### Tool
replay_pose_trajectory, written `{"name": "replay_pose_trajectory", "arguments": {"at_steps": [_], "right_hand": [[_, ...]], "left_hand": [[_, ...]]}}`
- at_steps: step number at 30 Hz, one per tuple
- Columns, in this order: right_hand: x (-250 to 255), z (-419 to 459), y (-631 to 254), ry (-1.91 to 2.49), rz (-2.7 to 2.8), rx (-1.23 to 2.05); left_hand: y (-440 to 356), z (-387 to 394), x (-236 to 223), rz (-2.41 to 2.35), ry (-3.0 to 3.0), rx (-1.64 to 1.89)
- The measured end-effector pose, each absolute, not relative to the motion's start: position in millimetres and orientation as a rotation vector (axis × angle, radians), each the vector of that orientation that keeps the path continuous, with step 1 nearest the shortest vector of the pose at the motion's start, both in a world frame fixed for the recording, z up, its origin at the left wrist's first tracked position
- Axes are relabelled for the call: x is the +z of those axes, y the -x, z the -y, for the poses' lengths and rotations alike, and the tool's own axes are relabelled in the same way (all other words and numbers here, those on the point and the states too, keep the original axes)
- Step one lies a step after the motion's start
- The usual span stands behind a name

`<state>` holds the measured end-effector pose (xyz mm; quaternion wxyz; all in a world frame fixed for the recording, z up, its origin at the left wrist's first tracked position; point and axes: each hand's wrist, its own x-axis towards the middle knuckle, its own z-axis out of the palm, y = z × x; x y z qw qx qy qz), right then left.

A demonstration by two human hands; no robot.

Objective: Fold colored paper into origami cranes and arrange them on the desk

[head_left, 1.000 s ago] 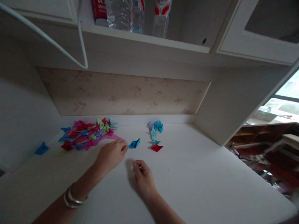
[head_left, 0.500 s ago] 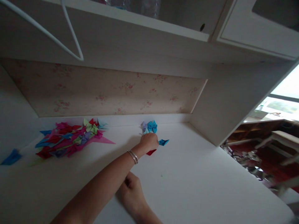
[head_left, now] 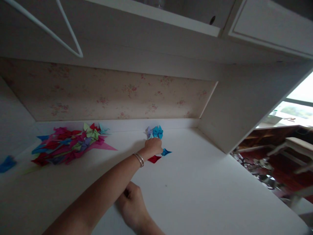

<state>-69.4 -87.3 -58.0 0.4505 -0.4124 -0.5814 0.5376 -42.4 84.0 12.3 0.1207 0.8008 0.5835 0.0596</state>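
Note:
My left hand [head_left: 153, 146], with silver bangles on its wrist, reaches far across the white surface. Its fingers are closed at the edge of a dark blue folded origami piece [head_left: 166, 152]; the fingertips are partly hidden. A red origami piece [head_left: 154, 159] lies just below this hand, and light blue origami [head_left: 157, 131] and pale purple origami [head_left: 148, 131] sit beyond it by the back edge. Nearer me, my right hand [head_left: 132, 202] rests curled on the surface, partly behind the left forearm. Whatever its fingers enclose is hidden.
A heap of colourful origami [head_left: 70, 143] lies at the back left, with a lone blue piece [head_left: 7, 164] further left. Overhead runs a white shelf [head_left: 151, 55], where a white cable [head_left: 70, 32] hangs down. A side panel [head_left: 244, 104] bounds the right.
The view has shifted slightly. The dark blue origami piece has turned and moved a little nearer me, and more of the red piece shows below my left hand. My right hand stays curled.

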Motion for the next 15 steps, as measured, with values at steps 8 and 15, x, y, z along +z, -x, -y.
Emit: {"name": "replay_pose_trajectory", "arguments": {"at_steps": [8, 15], "right_hand": [[-54.1, 87.2, 69.4, 0.949, 1.393, 1.411], [-61.6, 84.6, 67.6, 0.980, 1.325, 1.443]], "left_hand": [[44.9, -81.1, 14.9, -1.686, -2.290, 0.217], [66.7, -60.1, 27.6, -1.572, -2.242, 0.418]]}}
